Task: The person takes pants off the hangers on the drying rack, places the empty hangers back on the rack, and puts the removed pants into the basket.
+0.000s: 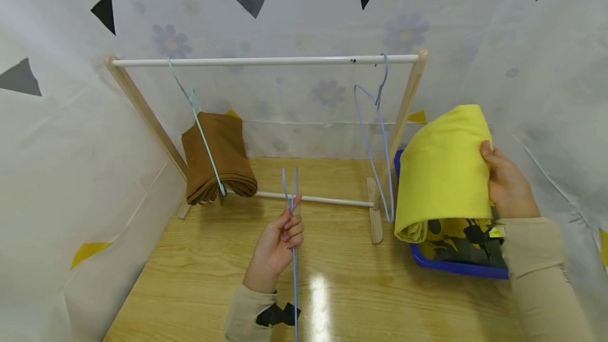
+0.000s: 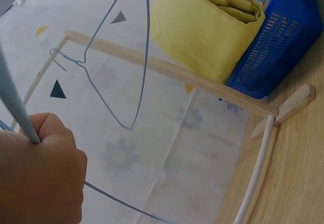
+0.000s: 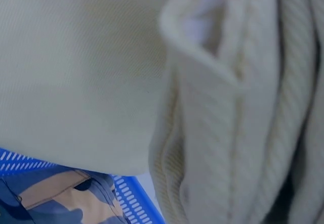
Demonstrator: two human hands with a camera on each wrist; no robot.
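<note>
Low over the middle of the table, my left hand (image 1: 277, 241) pinches a thin blue clothes hanger (image 1: 295, 284) near its hook, and its body hangs down, seen edge-on. In the left wrist view the fingers of that hand (image 2: 40, 173) are curled round the hanger. At the right, my right hand (image 1: 512, 186) grips the side edge of a folded yellow garment (image 1: 446, 168), thumb on the near face and other fingers hidden behind. The garment is held above a blue basket (image 1: 458, 268). Cloth layers (image 3: 76, 72) fill most of the right wrist view.
A rack with a white rail (image 1: 266, 61) stands behind. On it hang a teal hanger (image 1: 201, 131) bearing a folded brown garment (image 1: 216, 144) at left, and a bare lavender hanger (image 1: 386, 141) at right. A camouflage garment (image 1: 448, 244) lies in the basket.
</note>
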